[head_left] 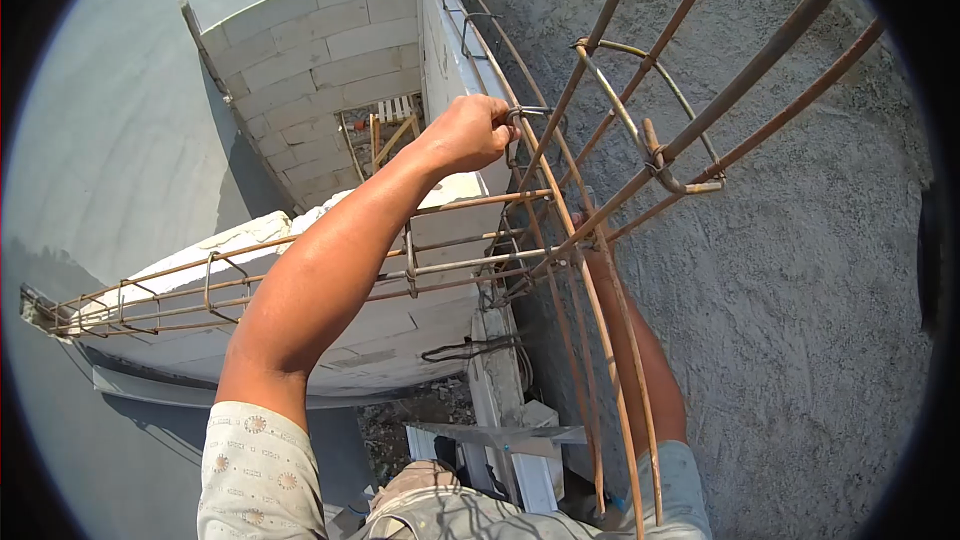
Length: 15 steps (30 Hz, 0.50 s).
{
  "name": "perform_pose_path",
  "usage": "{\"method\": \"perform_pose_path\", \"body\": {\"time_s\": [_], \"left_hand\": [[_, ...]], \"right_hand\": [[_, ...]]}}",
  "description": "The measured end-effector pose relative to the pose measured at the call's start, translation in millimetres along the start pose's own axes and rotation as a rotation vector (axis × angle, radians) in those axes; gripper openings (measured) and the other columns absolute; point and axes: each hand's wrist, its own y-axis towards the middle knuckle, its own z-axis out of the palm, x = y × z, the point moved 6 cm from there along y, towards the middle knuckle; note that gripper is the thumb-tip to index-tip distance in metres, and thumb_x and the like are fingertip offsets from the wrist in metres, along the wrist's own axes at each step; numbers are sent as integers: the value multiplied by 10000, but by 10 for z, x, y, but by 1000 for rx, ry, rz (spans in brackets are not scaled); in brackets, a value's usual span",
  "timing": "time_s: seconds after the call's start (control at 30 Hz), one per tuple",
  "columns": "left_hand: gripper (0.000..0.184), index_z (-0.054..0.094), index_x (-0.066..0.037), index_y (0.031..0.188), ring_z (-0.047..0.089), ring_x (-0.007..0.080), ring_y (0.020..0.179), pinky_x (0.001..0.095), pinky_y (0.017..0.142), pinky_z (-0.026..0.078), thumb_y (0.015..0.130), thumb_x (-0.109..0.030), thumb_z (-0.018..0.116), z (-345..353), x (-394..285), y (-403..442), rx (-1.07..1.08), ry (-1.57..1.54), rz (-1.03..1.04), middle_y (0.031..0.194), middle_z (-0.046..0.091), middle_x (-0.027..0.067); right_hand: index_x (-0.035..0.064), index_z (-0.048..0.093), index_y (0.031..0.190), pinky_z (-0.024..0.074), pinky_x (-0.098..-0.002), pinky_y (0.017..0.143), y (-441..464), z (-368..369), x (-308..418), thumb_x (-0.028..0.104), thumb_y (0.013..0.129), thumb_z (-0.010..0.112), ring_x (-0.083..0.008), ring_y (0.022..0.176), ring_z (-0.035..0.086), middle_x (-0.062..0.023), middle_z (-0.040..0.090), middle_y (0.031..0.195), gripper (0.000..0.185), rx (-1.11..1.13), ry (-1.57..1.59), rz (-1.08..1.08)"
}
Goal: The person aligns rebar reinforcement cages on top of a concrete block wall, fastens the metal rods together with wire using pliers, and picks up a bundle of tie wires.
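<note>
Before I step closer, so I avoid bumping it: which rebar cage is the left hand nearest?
The long cage running from top centre down towards the person, right beside the left hand. The leftward cage and upper-right cage branch away.

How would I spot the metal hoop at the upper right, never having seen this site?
Find the rough grey surface filling the right side. Over its upper part, rusty bars fan out toward the top right. The metal hoop encircles them, the only one up there; others sit lower left along the bar cage.
</note>
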Motion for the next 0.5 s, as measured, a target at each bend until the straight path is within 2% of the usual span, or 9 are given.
{"method": "perform_pose_path", "body": {"time_s": [0.1,0.13,0.2,0.3,0.5], "left_hand": [[203,700,31,937,675,336,776,417,756,511,889,-151,623,21,-33,-15,40,-12,-44,830,697,230],[202,693,35,940,660,301,750,412,744,508,893,-143,610,4,-54,-16,22,-11,-18,815,693,221],[196,668,32,916,655,148,725,325,702,511,922,-121,547,24,-3,-3,27,-9,4,766,698,88],[196,672,32,933,665,150,732,322,712,516,926,-124,553,18,-17,-20,46,3,-17,778,703,91],[171,657,53,913,664,147,720,325,711,525,920,-95,569,15,-42,-28,29,-61,12,762,688,107]], "right_hand": [[13,564,1047,450,-338,731,77,183,-176,132,969,599,-179,830,533,-133,560,851,147,23,148,20],[15,568,1058,450,-333,735,181,256,-226,123,970,589,-167,843,532,-131,563,854,141,31,194,12],[19,573,1071,453,-331,734,184,394,-408,109,966,578,-157,851,535,-127,569,859,138,36,251,50],[27,579,1075,460,-343,713,149,426,-405,107,950,589,-179,814,551,-125,580,850,148,72,175,129],[29,581,1077,463,-349,709,243,437,-98,111,946,596,-198,804,560,-129,585,846,155,35,174,43]]}}
